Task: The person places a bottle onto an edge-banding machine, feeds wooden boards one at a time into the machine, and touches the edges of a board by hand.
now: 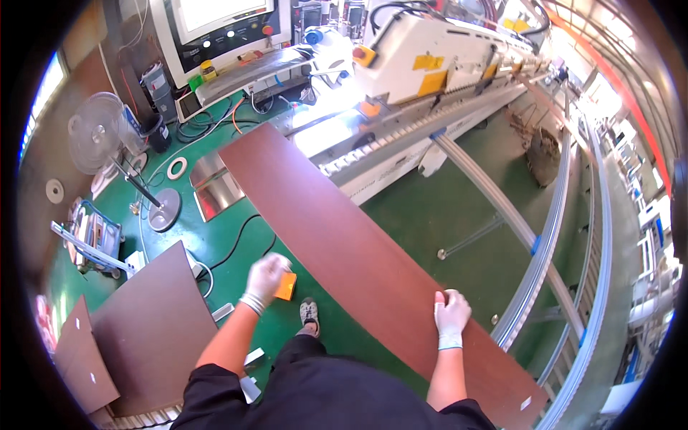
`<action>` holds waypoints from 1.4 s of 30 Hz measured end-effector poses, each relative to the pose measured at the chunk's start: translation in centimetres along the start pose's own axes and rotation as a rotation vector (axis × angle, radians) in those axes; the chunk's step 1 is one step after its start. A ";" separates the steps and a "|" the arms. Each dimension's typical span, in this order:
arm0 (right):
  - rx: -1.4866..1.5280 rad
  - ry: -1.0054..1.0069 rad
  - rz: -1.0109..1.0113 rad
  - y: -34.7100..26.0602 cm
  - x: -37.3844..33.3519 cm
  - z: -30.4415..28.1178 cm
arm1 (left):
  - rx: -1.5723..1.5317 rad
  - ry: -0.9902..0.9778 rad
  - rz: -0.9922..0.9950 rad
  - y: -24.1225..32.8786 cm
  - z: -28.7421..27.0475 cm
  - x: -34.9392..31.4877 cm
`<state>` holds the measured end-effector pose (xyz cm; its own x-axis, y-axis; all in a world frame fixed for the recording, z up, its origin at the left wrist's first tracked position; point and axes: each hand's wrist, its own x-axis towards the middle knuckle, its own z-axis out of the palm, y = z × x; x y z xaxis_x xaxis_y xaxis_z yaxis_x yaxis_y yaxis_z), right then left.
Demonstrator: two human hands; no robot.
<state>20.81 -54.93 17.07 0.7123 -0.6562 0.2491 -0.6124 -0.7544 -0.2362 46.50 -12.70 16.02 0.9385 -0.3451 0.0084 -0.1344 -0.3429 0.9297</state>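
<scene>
The long reddish-brown panel (337, 233) ran diagonally before the person, its far end beside the white machine (405, 68) and overlapping a shiny metal sheet (218, 195) in view, its near end at lower right bearing a small white label (525, 403). The gloved right hand (452, 315) rested on the panel near its machine-side edge; whether its grip was closed around that edge could not be told. The gloved left hand (266, 276), clear of the panel, had its grip closed on a small orange block (286, 288) above the green floor (236, 244). Brown boards (154, 326) stood at lower left; a pedestal fan (99, 132) stood beyond them.
</scene>
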 end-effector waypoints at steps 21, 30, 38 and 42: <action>-0.115 -0.313 0.224 -0.5 2.6 2.4 | 0.948 0.120 0.318 -7.5 -14.2 30.1; -0.022 -0.467 0.329 1.3 8.0 3.6 | 0.939 -0.018 0.245 -5.2 -12.0 35.2; 0.001 -0.536 0.407 2.6 14.1 4.5 | 0.966 -0.109 0.211 -3.7 -8.4 39.7; -0.181 -0.423 0.489 4.9 16.1 5.8 | 0.926 -0.160 0.188 -3.1 -6.2 42.0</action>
<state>31.26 -69.06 14.47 0.3884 -0.8883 -0.2452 -0.9205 -0.3864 -0.0583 88.30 -20.68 15.79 0.8307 -0.5566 0.0131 -0.5407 -0.8009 0.2572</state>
